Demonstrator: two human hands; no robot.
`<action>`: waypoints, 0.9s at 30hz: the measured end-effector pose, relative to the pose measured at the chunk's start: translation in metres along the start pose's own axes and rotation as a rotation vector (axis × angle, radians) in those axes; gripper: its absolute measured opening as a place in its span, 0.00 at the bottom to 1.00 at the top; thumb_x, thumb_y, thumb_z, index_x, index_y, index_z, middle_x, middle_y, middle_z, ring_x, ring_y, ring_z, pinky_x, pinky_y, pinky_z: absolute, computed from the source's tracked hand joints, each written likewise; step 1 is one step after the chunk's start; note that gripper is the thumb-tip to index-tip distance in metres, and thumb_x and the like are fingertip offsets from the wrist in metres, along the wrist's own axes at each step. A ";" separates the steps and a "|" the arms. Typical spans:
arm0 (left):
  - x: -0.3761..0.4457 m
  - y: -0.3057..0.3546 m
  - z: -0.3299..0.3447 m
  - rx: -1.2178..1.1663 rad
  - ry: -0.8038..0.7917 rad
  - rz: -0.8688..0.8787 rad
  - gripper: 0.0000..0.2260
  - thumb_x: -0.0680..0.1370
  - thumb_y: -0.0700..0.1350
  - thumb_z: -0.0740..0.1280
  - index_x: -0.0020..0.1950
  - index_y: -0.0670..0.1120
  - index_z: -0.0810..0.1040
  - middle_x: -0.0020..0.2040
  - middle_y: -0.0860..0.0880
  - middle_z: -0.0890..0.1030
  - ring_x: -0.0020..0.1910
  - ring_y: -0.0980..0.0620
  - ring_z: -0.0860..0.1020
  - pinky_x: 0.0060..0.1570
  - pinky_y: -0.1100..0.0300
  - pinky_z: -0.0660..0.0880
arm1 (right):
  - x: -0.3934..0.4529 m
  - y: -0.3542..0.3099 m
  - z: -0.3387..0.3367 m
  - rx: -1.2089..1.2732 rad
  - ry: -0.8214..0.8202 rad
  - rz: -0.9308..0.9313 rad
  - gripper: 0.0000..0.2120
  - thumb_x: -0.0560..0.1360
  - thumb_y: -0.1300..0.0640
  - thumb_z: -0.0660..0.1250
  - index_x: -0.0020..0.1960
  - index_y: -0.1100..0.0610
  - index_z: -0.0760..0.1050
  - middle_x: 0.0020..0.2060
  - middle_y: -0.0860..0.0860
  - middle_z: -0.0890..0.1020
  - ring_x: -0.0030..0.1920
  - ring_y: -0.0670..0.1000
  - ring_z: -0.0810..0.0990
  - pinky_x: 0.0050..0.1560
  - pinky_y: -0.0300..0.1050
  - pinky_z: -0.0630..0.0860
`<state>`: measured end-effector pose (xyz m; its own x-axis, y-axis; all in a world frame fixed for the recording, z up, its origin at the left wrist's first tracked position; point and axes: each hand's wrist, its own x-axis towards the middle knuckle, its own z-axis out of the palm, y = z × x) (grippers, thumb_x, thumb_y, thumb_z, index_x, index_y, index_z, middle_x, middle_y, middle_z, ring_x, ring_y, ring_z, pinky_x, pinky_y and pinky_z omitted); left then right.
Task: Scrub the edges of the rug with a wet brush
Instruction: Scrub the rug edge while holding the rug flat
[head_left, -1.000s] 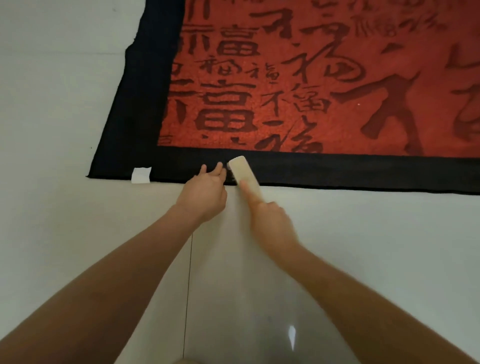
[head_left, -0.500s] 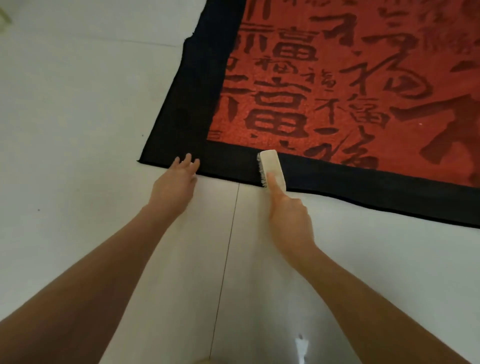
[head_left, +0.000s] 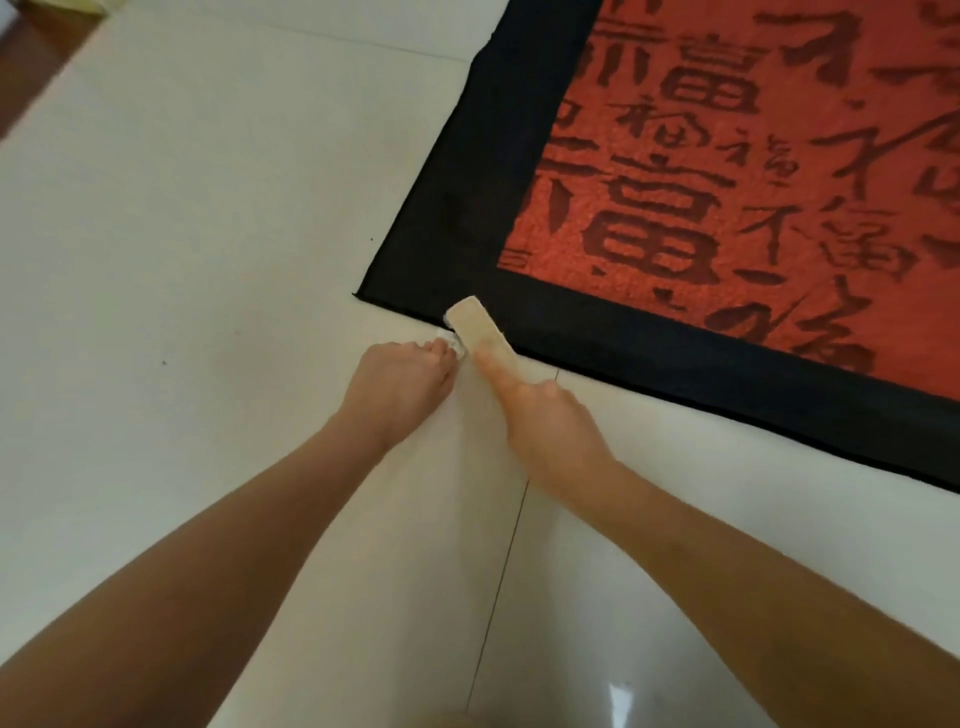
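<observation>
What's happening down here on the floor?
A person is cleaning a red rug with a black border. Their right hand grips a pale brush, its head lying on the border near the rug's corner. The left hand is right beside the brush, fingers on something small and white at the rug's edge, on the pale tiled floor.

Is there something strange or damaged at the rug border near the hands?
No damage shows. One small oddity: a white tag pokes out from under the rug edge, pinched by the left hand beside the brush, which the right hand holds.
</observation>
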<state>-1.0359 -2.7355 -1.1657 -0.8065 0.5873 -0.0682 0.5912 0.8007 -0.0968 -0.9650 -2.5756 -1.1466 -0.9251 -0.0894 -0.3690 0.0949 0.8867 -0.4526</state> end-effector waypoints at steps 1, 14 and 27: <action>0.002 -0.001 0.000 0.021 0.010 0.027 0.12 0.61 0.44 0.81 0.31 0.45 0.79 0.21 0.49 0.73 0.16 0.48 0.71 0.22 0.67 0.57 | 0.004 0.014 -0.015 -0.114 -0.042 -0.060 0.42 0.75 0.67 0.53 0.75 0.34 0.38 0.31 0.51 0.68 0.30 0.52 0.70 0.35 0.48 0.69; 0.011 0.001 -0.001 0.063 -0.062 0.139 0.14 0.51 0.43 0.80 0.23 0.47 0.75 0.19 0.51 0.73 0.15 0.50 0.70 0.21 0.68 0.56 | 0.061 0.032 -0.064 -0.567 -0.178 -0.339 0.29 0.83 0.56 0.52 0.75 0.32 0.46 0.32 0.51 0.63 0.32 0.54 0.70 0.34 0.47 0.66; 0.013 0.011 -0.020 0.080 -0.203 0.138 0.03 0.74 0.41 0.69 0.41 0.42 0.80 0.37 0.46 0.82 0.34 0.48 0.80 0.31 0.59 0.63 | 0.078 0.003 -0.053 -0.566 -0.170 -0.401 0.25 0.82 0.56 0.54 0.74 0.36 0.55 0.33 0.52 0.64 0.31 0.52 0.66 0.35 0.47 0.64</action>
<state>-1.0394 -2.7168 -1.1480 -0.7071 0.6481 -0.2829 0.7001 0.6980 -0.1505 -1.0562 -2.5561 -1.1338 -0.7742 -0.4862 -0.4052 -0.4884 0.8661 -0.1061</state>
